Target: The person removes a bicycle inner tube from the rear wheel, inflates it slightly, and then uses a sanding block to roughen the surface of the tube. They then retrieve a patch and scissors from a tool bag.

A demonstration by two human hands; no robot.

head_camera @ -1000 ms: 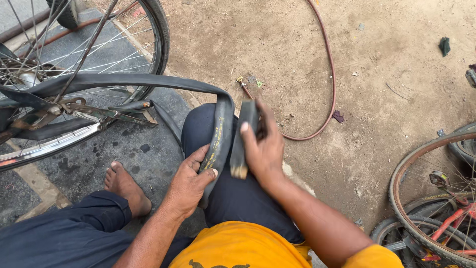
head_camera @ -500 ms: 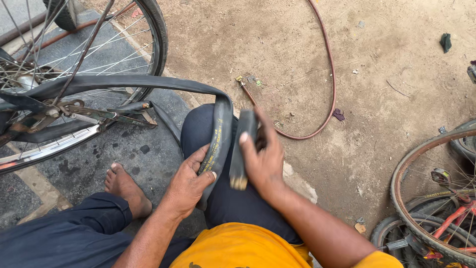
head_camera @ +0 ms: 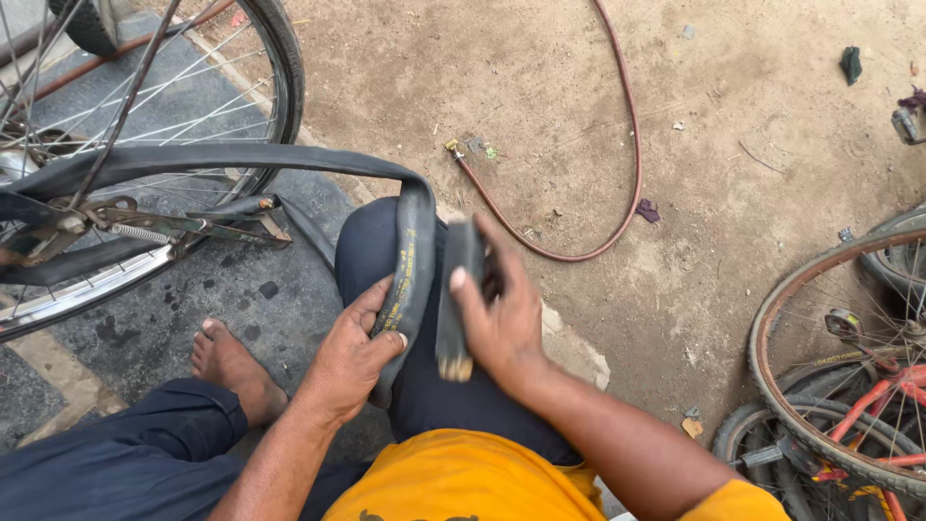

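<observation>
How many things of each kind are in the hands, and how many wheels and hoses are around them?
Inner tube, held by the left hand: 1
Dark flat block, held by the right hand: 1
Wheels: 2, one upper left, one with a rusty rim at right
Hose: 1
Total: 5

Sunlit dirt ground, dark paving

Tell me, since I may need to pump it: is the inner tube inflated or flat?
Flat. The tube lies limp over the knee, bent and collapsed like a ribbon where the left hand pinches it.
</observation>
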